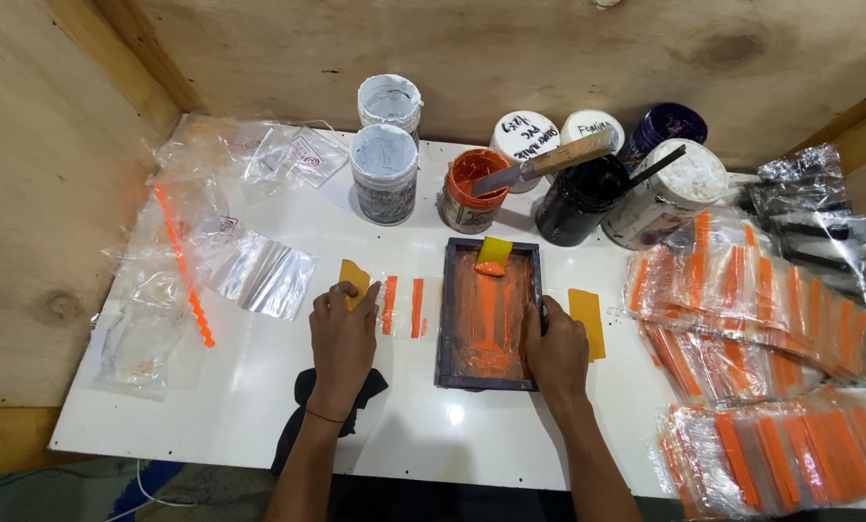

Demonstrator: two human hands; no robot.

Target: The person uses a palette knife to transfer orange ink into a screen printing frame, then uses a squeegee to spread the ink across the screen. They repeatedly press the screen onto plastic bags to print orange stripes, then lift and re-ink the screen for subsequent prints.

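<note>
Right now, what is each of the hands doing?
Left hand: rests flat on yellow card, holding nothing.
Right hand: grips edge of printing frame.

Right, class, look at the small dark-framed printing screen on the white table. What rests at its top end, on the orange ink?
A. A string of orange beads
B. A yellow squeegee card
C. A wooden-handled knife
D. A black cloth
B: a yellow squeegee card sits at the top of the printing screen, above a blob of orange ink, while the right hand steadies the frame's right edge.
</note>
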